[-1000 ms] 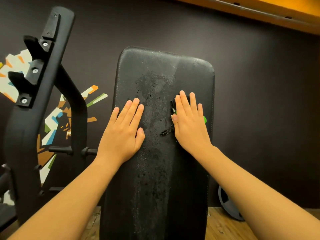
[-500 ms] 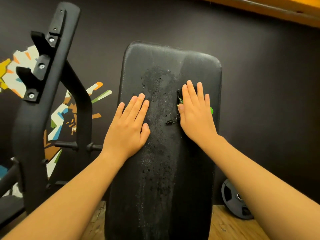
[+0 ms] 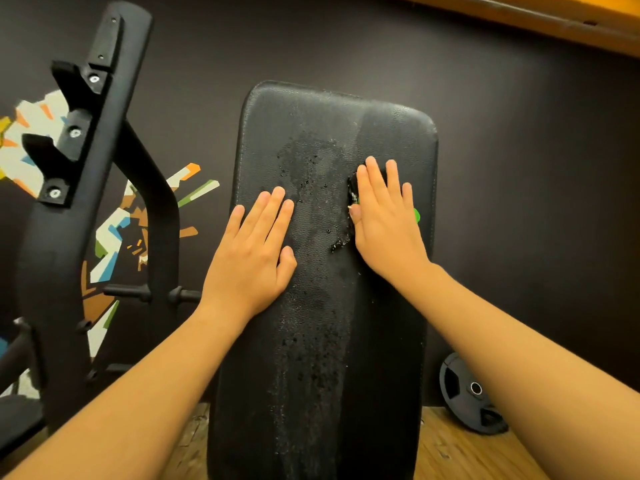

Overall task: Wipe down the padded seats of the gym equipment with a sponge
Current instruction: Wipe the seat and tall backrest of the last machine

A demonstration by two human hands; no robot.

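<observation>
A black padded bench seat point(image 3: 322, 341) runs up the middle of the view, with a wet, soapy streak down its centre. My right hand point(image 3: 384, 220) lies flat on the pad's right side with straight fingers, pressing a sponge point(image 3: 353, 188) against it. Only the sponge's dark left edge and a green sliver at the right of the hand show. My left hand point(image 3: 254, 258) rests flat on the pad's left side, fingers straight, holding nothing.
A black metal rack upright point(image 3: 86, 168) with bar hooks stands at the left. A black weight plate point(image 3: 467, 393) leans on the wooden floor at the lower right. A dark wall with a coloured mural point(image 3: 117, 237) is behind.
My right hand has slid the sponge a little up the pad and then held about level. The left hand has stayed where it was. The view has shifted slightly.
</observation>
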